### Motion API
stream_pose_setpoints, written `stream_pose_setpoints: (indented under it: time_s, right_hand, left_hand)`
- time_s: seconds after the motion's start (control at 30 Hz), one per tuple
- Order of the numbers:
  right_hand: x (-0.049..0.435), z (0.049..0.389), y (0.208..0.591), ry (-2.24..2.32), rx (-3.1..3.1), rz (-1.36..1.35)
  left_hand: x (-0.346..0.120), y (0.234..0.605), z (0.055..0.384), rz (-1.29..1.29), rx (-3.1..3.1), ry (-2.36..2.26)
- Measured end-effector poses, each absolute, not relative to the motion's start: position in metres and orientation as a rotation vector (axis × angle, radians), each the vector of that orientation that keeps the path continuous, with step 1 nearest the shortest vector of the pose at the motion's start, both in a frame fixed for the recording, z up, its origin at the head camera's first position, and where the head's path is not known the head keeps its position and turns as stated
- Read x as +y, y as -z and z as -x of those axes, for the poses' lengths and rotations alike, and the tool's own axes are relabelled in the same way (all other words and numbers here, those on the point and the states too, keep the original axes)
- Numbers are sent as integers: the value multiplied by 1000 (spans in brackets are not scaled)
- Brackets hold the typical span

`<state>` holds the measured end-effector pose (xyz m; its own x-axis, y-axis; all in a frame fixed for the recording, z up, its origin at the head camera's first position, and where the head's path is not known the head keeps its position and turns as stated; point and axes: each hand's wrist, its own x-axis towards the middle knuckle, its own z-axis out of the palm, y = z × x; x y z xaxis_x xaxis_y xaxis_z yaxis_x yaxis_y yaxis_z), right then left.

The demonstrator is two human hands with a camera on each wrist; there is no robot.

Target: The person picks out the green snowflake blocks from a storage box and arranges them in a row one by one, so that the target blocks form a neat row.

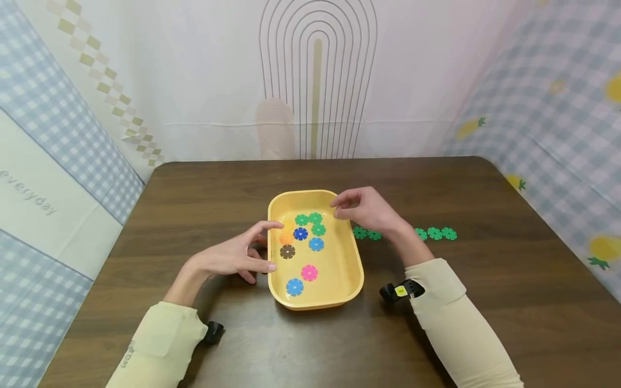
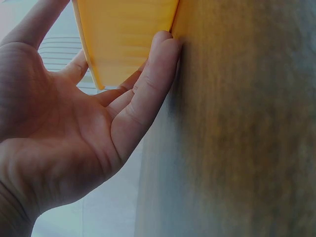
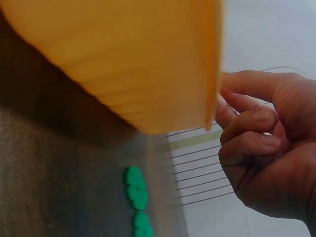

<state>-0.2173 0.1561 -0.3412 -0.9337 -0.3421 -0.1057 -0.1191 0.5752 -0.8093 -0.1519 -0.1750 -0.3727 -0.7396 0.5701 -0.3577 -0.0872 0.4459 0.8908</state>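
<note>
left hand (image 1: 235, 254) grips yellow tray (image 1: 339, 269) at left; right hand (image 1: 370, 209) by far right rim, fingers bent, cannot tell grip.

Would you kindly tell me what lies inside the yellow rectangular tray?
Three round notched green discs, two light blue discs, a dark blue disc, a brown disc, a pink disc and orange discs too blended to count; beneath them, the tray floor is covered.
</note>
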Motion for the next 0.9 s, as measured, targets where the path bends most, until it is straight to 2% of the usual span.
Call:
stream_pose_setpoints:
  time_s: [0.43,0.9]
  right_hand:
    - [148,220,354,1260,2705,413]
    - [135,223,365,1064,2645,291]
  left_hand:
    - [-176,373,152,-402,2051,-1328]
    - [-175,373,152,-395,2054,-1325]
